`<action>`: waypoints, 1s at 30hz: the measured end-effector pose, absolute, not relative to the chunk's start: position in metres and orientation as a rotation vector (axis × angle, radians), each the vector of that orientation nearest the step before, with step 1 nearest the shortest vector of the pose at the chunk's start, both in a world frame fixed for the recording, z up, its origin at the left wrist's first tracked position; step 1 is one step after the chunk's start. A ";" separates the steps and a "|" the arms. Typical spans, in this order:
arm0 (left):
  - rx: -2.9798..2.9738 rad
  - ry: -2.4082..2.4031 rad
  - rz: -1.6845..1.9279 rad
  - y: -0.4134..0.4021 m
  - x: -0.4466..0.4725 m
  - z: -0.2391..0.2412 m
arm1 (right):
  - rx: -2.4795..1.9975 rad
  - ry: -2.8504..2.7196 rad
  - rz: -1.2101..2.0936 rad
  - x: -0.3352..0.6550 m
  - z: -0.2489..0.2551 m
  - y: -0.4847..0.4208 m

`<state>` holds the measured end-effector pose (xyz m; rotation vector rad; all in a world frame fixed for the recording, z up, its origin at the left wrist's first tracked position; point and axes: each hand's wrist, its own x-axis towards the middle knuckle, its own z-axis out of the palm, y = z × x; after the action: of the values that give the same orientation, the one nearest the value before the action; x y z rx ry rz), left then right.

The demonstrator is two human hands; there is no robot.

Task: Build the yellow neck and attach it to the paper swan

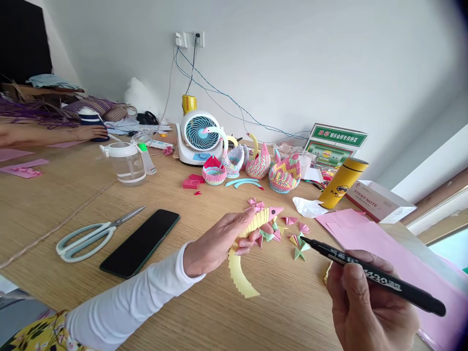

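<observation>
My left hand point(223, 239) is closed around a yellow folded-paper swan neck point(243, 278), a curved strip of stacked paper pieces. Its pink pointed head point(275, 212) bears a dark eye spot and points right. In my right hand point(369, 297) is a black marker point(373, 273), gripped between thumb and fingers. The marker's bare tip points left, a short way right of the paper head and apart from it. Beneath and behind the neck lie several small folded paper triangles point(302, 251) in pink, green and yellow. Part of the neck is hidden by my left fingers.
White-handled scissors point(86, 241) and a black phone point(141, 243) lie at left, near a clear jug point(128, 165). Behind are a fan point(201, 134) and several folded-paper swans point(285, 173). Pink paper sheets point(387, 253) and a yellow tumbler point(341, 185) occupy the right. Another person's hand point(91, 132) touches a dark bottle.
</observation>
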<state>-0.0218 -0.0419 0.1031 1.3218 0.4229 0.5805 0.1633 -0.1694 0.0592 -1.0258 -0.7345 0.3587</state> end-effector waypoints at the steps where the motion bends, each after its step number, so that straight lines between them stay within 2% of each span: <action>1: 1.282 0.426 0.554 -0.042 -0.021 0.101 | -1.025 -0.768 0.360 0.160 0.060 -0.169; 10: 1.256 0.492 0.427 -0.051 -0.018 0.089 | -1.117 -0.806 0.375 0.151 0.054 -0.166; 30: 1.338 0.502 0.408 -0.055 -0.015 0.082 | -1.158 -0.875 0.361 0.149 0.052 -0.166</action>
<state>-0.0147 -0.0551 0.0820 1.3381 0.5023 0.4083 0.1487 -0.1657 0.0517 -1.1583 -0.8748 0.3607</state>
